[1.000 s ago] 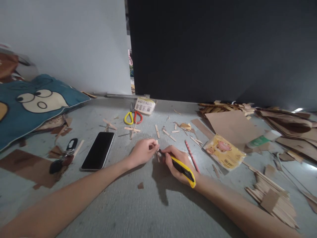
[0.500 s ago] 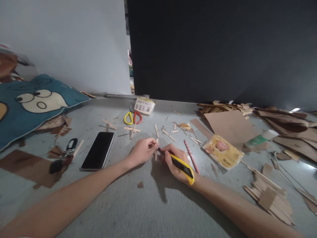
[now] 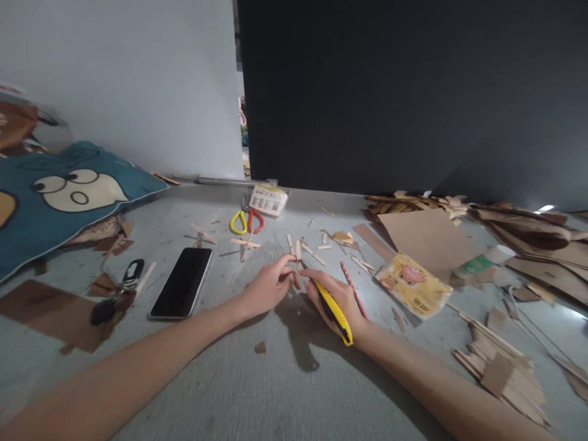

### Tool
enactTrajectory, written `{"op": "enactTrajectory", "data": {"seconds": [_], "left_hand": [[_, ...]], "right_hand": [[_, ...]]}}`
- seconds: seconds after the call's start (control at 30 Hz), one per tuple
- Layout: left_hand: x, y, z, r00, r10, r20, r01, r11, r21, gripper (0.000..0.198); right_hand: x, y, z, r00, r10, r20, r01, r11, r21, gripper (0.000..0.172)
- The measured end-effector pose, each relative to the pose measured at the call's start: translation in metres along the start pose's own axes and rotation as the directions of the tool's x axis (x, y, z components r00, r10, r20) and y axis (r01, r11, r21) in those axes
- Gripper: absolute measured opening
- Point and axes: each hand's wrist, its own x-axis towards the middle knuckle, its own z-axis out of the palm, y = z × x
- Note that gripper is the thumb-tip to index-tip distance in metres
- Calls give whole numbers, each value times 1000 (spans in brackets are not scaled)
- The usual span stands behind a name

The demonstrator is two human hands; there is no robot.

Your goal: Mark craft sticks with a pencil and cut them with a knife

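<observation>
A yellow and black utility knife (image 3: 334, 311) rests in my right hand (image 3: 337, 297), its handle running back toward the wrist. Its dark blade end touches or nearly touches a short wooden stick (image 3: 298, 251) at the middle of the table. My left hand (image 3: 271, 285) pinches that stick between thumb and fingers. The stick's lower part is partly hidden by the fingers. Just beyond the hands lie loose wooden stick pieces (image 3: 313, 252). Farther left is a small crossed stick piece (image 3: 246, 244). Beside my right hand lies a red patterned pencil (image 3: 354, 290).
Scissors with yellow and red handles (image 3: 247, 222) lie near a small packet (image 3: 269, 200). To the left are a phone (image 3: 182, 283), keys (image 3: 117, 294) and a blue cushion (image 3: 76, 196). At right sit a yellow packet (image 3: 413, 285), a glue stick (image 3: 483, 262), cardboard (image 3: 427, 236) and stacked sticks (image 3: 503, 367).
The stick stands higher between my fingers, showing more of its upper end. My left fingers have shifted and spread slightly. The knife has turned steeper, showing its yellow ridged edge.
</observation>
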Motion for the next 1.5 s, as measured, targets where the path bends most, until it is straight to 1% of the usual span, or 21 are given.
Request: {"op": "enactTrajectory", "data": {"seconds": [0.13,0.23,0.3,0.4,0.5,0.6,0.67,0.77,0.87,0.93,1.0,1.07,1.1,1.13,1.17,1.23,1.27,1.33,1.37,1.43,1.5], "left_hand": [[1,0,0,998,-2,-66,7,997,78,25],[2,-1,0,990,44,-134,-21,985,173,24],[2,-2,-1,984,68,-164,-37,981,190,24],[1,-2,-1,992,45,-119,-27,988,150,23],[-1,1,-1,998,-16,-56,23,992,126,22],[-1,2,0,995,-66,-79,75,990,120,20],[0,2,1,990,-83,-113,95,990,103,19],[2,-1,0,983,-99,-155,107,994,39,21],[2,-2,0,977,-115,-180,111,993,-35,27],[1,-1,-1,974,-127,-189,116,991,-68,33],[0,0,-1,973,-139,-184,124,988,-89,36],[0,2,-1,974,-143,-178,130,988,-82,34],[0,3,-1,975,-139,-174,130,990,-62,33],[-1,4,-1,977,-132,-168,128,991,-35,31],[-1,5,-1,980,-121,-159,121,993,-7,31],[-1,6,-2,987,-97,-127,102,994,33,32],[-1,7,-2,990,-86,-111,91,995,43,33],[-1,7,-2,992,-70,-102,76,996,54,34],[-1,8,-2,992,-67,-102,73,996,60,34],[-1,8,-2,992,-67,-105,75,994,75,34],[-1,7,-2,993,-70,-97,79,993,92,35]], "right_hand": [[-2,2,2,998,51,37,-52,998,23,16],[-3,3,2,992,108,69,-110,994,12,15],[-4,6,4,986,137,91,-139,990,15,15],[-4,10,7,983,145,110,-151,988,42,16],[-6,12,9,982,149,115,-157,986,63,17],[-11,15,6,974,152,166,-180,970,166,18],[-14,19,3,963,118,243,-186,942,280,23],[-13,22,-1,943,109,316,-230,899,374,31],[-7,20,-3,918,65,392,-270,826,494,29],[-3,16,-3,920,24,392,-275,752,599,22],[-2,11,-2,937,67,343,-290,694,659,15],[-3,7,1,944,182,276,-324,676,662,13],[-3,5,3,936,238,258,-350,676,648,15],[-4,3,4,923,285,257,-384,675,630,21],[-4,2,6,907,319,277,-422,669,612,31],[-5,-2,7,865,364,346,-502,646,574,50],[-5,-3,7,842,383,380,-538,638,550,50],[-5,-5,6,810,409,420,-582,652,486,32],[-5,-6,6,804,414,428,-587,671,454,26],[-5,-8,6,802,419,425,-583,701,410,36],[-4,-9,6,806,428,408,-580,706,407,41]]}}
